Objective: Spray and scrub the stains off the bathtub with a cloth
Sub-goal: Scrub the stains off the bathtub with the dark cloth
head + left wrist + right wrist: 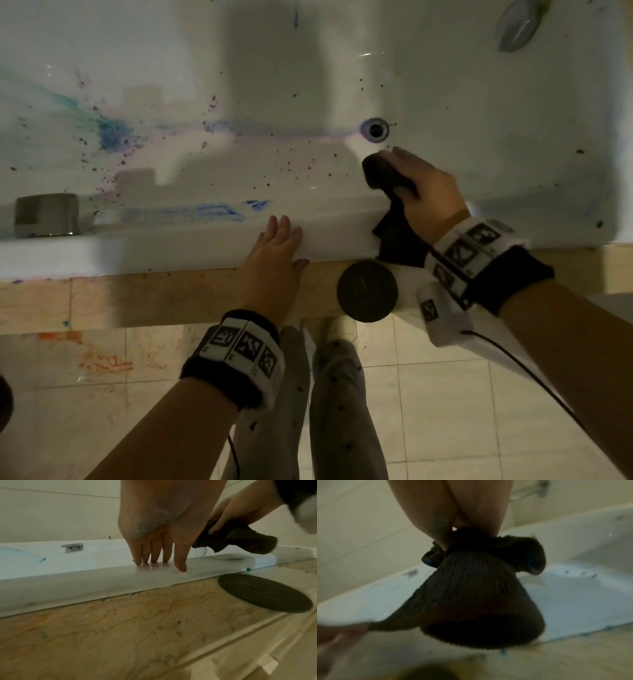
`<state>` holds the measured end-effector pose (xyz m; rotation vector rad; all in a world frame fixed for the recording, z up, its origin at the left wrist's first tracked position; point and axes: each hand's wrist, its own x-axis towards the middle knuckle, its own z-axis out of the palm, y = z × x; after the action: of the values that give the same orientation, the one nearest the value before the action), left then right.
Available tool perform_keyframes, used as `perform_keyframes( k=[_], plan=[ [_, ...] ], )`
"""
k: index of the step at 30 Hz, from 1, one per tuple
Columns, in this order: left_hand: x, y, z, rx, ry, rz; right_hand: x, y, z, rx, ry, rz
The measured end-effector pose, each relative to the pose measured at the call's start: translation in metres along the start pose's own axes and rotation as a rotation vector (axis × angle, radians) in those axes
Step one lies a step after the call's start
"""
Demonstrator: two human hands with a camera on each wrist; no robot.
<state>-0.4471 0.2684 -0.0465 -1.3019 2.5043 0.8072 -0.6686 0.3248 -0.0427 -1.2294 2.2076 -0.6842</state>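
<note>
The white bathtub (342,233) carries blue, teal and purple stains (113,132) on its floor at the left, dark specks across the middle, and blue streaks (205,210) on the near rim. My right hand (421,188) grips a dark cloth (387,174) just below the drain (376,128), and the cloth's tail hangs over the rim (240,539) (476,595). My left hand (277,250) rests flat on the near rim with straight fingers (154,555), holding nothing. No spray bottle is in view.
A round dark lid (367,290) lies on the tan ledge (137,301) beside my right wrist. A grey metal fitting (46,215) sits on the rim at the left. A clear suction cup (519,25) sticks to the far wall. My legs stand on the tiled floor (445,394).
</note>
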Motion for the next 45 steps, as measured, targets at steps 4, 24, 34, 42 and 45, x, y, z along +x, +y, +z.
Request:
perform_keyframes(
  k=[4, 24, 34, 42, 45],
  plan=[
    [0.004, 0.013, 0.004, -0.047, -0.024, 0.122, -0.055, 0.013, 0.028, -0.226, -0.196, -0.321],
    [0.033, 0.064, 0.012, 0.090, -0.077, 0.115, -0.050, 0.059, -0.048, -0.068, 0.272, 0.318],
    [0.039, 0.078, 0.014, 0.212, -0.066, 0.034, -0.062, 0.063, 0.000, -0.133, 0.380, 0.356],
    [0.041, 0.081, 0.012, 0.289, -0.044, 0.052, -0.030, 0.008, 0.030, 0.115, -0.023, 0.067],
    [0.042, 0.078, 0.010, 0.262, -0.057, 0.049, -0.012, 0.003, 0.001, 0.344, 0.222, 0.125]
  ],
)
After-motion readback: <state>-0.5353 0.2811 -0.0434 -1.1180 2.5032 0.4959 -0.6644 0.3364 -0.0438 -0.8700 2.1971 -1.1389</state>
